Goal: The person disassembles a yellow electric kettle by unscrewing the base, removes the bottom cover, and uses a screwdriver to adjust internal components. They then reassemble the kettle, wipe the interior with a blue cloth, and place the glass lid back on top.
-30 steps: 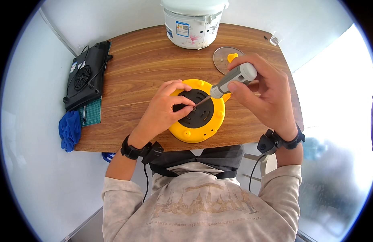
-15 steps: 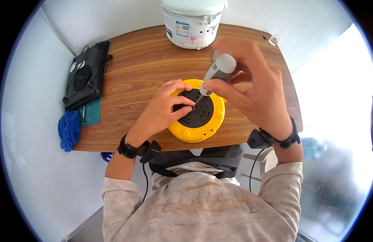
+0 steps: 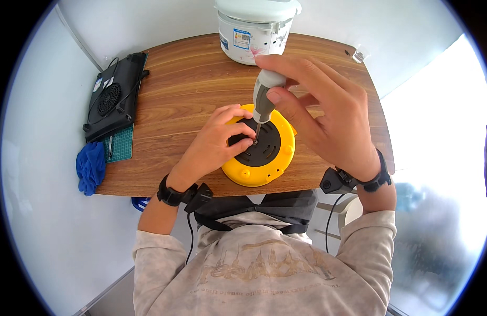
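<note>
A yellow round appliance part (image 3: 256,175) with a black slotted centre plate (image 3: 265,150) lies on the wooden table (image 3: 175,89). My right hand (image 3: 328,113) grips the handle of a grey and white screwdriver (image 3: 262,105), held nearly upright with its shaft meeting the plate's centre. My left hand (image 3: 214,139) reaches over the yellow part's left side, thumb and index finger pinched beside the screwdriver's tip; what they pinch is too small to make out, perhaps hidden by the fingertips. Both wrists carry black strapped devices.
A white lidded cooker (image 3: 251,37) stands at the back. At the left lie a black fan device (image 3: 114,95), a green cutting mat (image 3: 122,150), a pen and a blue cloth (image 3: 91,168). A small clear object (image 3: 359,56) sits at the back right.
The screwdriver has swung from a rightward slant to nearly upright, its handle moving up and left with my right hand. My left hand has stayed at the plate's centre.
</note>
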`<control>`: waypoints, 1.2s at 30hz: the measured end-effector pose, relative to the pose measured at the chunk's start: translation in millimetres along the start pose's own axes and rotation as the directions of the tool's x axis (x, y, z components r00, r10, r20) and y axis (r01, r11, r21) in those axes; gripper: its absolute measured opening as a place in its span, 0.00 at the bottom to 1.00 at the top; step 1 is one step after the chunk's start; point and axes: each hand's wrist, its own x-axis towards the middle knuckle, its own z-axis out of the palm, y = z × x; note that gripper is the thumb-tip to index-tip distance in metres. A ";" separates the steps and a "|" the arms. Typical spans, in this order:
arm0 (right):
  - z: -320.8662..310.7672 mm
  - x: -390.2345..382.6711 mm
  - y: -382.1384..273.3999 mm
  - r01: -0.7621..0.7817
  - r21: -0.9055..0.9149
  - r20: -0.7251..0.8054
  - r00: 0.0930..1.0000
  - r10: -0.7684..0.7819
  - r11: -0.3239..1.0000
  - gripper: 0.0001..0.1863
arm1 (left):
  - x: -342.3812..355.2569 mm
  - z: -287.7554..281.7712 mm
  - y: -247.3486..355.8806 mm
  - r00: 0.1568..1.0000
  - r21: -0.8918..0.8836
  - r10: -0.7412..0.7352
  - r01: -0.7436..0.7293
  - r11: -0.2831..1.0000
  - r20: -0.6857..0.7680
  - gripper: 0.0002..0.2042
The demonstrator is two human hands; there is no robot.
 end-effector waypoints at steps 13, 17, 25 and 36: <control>-7.1 0.3 0.2 -0.063 -0.013 -0.034 0.997 0.062 0.998 0.19 | -3.1 1.6 -2.2 1.000 0.027 0.017 -0.016 1.000 -0.019 0.06; -8.3 5.6 2.0 -0.040 0.016 -0.036 0.999 0.040 0.999 0.18 | -1.3 1.1 -0.8 1.000 0.007 -0.011 0.011 1.000 -0.006 0.06; 0.6 13.2 5.2 0.016 -0.054 -0.029 0.999 -0.018 0.998 0.19 | -0.8 3.1 -1.9 1.000 -0.023 0.008 -0.008 1.000 -0.025 0.06; 12.6 4.6 -6.3 0.153 0.101 -0.030 0.988 -0.150 0.983 0.23 | -2.6 2.6 1.3 0.998 -0.011 -0.051 0.051 0.999 -0.025 0.08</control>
